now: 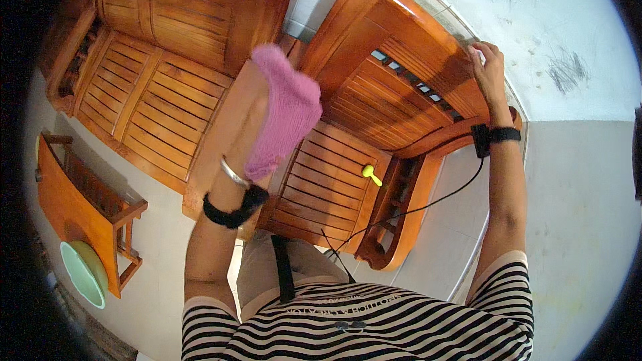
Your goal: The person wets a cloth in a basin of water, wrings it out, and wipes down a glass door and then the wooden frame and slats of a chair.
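Note:
At the centre-left, my left hand (pixel 249 128) is at a fuzzy pink cloth (pixel 293 110), which hides most of the fingers; the cloth hangs along it above the slatted wooden seats. A silver bangle (pixel 233 171) and a black strap (pixel 228 215) circle that wrist and forearm. Over at the upper right, my right hand (pixel 489 70) is at the end of the top rail of a wooden bench backrest (pixel 426 15), close to the wall. Its fingers are bent, and their grip is unclear. A black band with a small cabled device (pixel 480 140) is on the right wrist.
A yellow-green spoon-shaped object (pixel 371 174) lies on the right slatted seat (pixel 321 180). Another wooden bench (pixel 165 95) stands at left, with a wooden stool (pixel 75 200) and a pale green basin (pixel 83 273) below it. A thin black cable (pixel 426 205) crosses the right armrest. A scuffed white wall (pixel 567 35) rises at right.

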{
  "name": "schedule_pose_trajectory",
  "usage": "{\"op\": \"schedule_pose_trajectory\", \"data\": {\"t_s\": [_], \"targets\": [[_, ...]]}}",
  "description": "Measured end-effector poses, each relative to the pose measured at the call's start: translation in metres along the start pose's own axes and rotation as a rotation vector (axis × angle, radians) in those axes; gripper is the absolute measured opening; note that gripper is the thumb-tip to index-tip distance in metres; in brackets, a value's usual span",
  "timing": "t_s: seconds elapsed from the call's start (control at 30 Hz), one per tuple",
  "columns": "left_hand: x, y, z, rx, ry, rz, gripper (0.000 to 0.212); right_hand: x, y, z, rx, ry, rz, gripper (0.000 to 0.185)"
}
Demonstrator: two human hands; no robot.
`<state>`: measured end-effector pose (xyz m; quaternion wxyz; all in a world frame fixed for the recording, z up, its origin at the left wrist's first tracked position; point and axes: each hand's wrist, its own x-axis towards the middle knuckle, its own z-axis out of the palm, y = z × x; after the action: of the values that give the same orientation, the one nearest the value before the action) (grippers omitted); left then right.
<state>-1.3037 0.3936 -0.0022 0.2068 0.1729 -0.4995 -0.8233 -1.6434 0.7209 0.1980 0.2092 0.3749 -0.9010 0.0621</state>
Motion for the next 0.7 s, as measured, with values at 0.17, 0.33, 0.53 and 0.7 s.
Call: {"op": "schedule_pose_trajectory", "data": {"t_s": [0.17,0.33,0.53,0.7], "targets": [[0.105,0.050,0.038,0.489,0.077,0.432,0.046,-0.007,0.039,0.066,0.044,-0.150,0.141,0.053],[0.191,0.055,0.104,0.906,0.061,0.749,0.047,-0.007,0.034,0.071,-0.143,-0.115,0.154,0.057],[0.222,-0.032,0.136,1.195,-0.003,0.689,0.049,-0.004,0.002,0.066,-0.165,0.025,0.158,0.050],[0.186,-0.110,0.075,1.298,-0.031,0.480,0.050,-0.010,0.006,0.070,-0.198,0.024,0.175,0.045]]}}
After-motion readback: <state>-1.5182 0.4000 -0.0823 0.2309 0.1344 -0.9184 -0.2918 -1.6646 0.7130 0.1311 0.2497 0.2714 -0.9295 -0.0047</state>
